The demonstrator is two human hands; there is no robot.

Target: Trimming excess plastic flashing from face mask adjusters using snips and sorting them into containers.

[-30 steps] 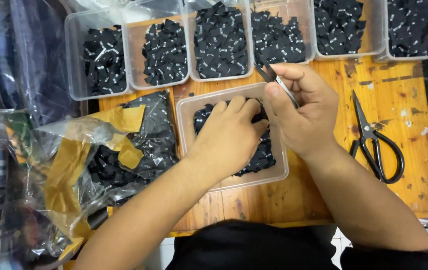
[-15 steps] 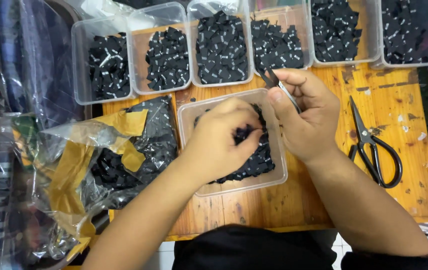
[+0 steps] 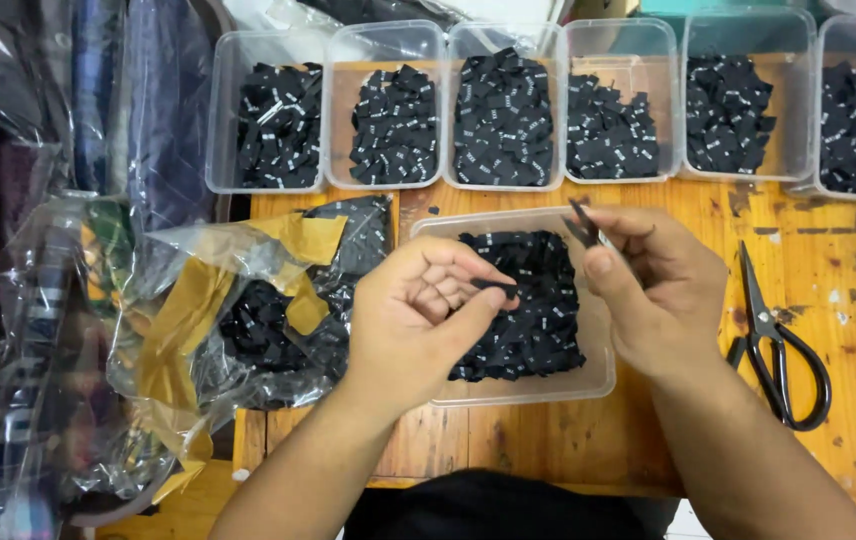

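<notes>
While left hand (image 3: pixel 418 320) pinches black label (image 3: pixel 496 289) over tray (image 3: pixel 518 390) | right hand (image 3: pixel 653 290) grips snips (image 3: pixel 580 222) | scissors (image 3: pixel 778 345) rightward

Clear glossy plastic tub (image 3: pixel 603 380) of matt black woven cloth labels (image 3: pixel 533 310) on a scuffed, varnished wooden table (image 3: pixel 818 270); crinkled shiny plastic bag (image 3: pixel 248 330); dark metal scissors (image 3: pixel 778 340).

Both forearms are bare from the bottom edge of the view up to the wrists — no sleeves, cuffs or gloves reach them. The left hand (image 3: pixel 418 320) and the right hand (image 3: pixel 658 290) carry no rings, and neither wrist shows a watch or band. The fingernails are short and unpainted. Between the arms at the bottom edge lies a dark garment (image 3: pixel 493 508) — plain black cloth without visible pattern or seams.
</notes>
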